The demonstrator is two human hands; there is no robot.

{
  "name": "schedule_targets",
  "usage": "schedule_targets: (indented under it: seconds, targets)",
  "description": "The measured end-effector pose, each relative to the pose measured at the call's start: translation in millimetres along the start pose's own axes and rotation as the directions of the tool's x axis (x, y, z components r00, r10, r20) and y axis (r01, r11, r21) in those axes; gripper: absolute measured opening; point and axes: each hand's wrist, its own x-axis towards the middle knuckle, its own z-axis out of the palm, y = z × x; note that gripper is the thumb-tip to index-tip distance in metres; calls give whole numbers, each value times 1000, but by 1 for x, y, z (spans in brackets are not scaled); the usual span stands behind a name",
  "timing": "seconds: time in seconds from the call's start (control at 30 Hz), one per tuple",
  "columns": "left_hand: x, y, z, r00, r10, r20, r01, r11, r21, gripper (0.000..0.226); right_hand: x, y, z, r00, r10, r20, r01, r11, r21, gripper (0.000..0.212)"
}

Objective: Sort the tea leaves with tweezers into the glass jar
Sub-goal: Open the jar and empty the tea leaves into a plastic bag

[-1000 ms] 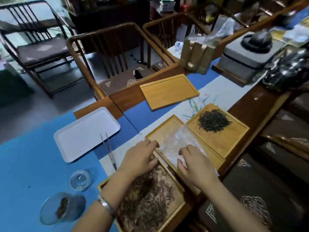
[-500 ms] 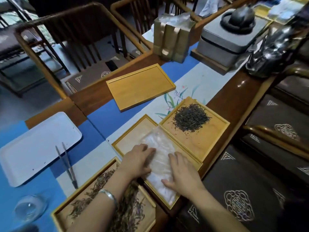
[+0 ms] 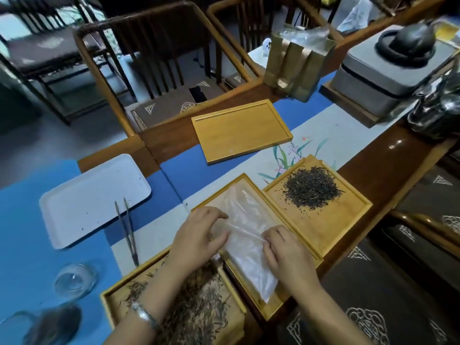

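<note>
While a clear plastic bag (image 3: pixel 246 235) lies in the middle wooden tray (image 3: pixel 268 312), it is pinched at its edges by the left hand (image 3: pixel 199 239) and the right hand (image 3: pixel 286 252). The tweezers (image 3: pixel 127 227) are left untouched on the cloth, beside the white tray (image 3: pixel 92 200). The glass jar (image 3: pixel 47 324), blurred, is seen near the left corner, with tea leaves (image 3: pixel 312 188) heaped in the far tray.

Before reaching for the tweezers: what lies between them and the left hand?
In the head view, only bare pale table runner lies between the tweezers and the left hand.
</note>
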Motion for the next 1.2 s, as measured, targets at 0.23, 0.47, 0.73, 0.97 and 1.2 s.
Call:
schedule_targets:
  seconds: [0.23,0.47,0.73,0.97,1.2]
  targets:
    - [-83,-20,-97,851,-386,-355,279,907,-316,35,-4,-88,-16,990,-96,-101,110,983,144,18]
    - [-192,-55,-162,733,-669,-121,474,630,-615,27,-58,-198,22,955,-295,-45,295,915,276,14]
    - [-314,-61,-160,702,-650,-291,455,724,-519,11,-122,-267,54,929,-312,200,211,890,405,23]
    - [-358,-40,-161,774,-478,-415,291,851,-438,8,-113,-339,47,887,-42,459,-285,733,618,41]
    - [-372,-31,-155,736,-544,-402,377,824,-424,20,-106,-353,58,827,-143,544,-170,859,484,15]
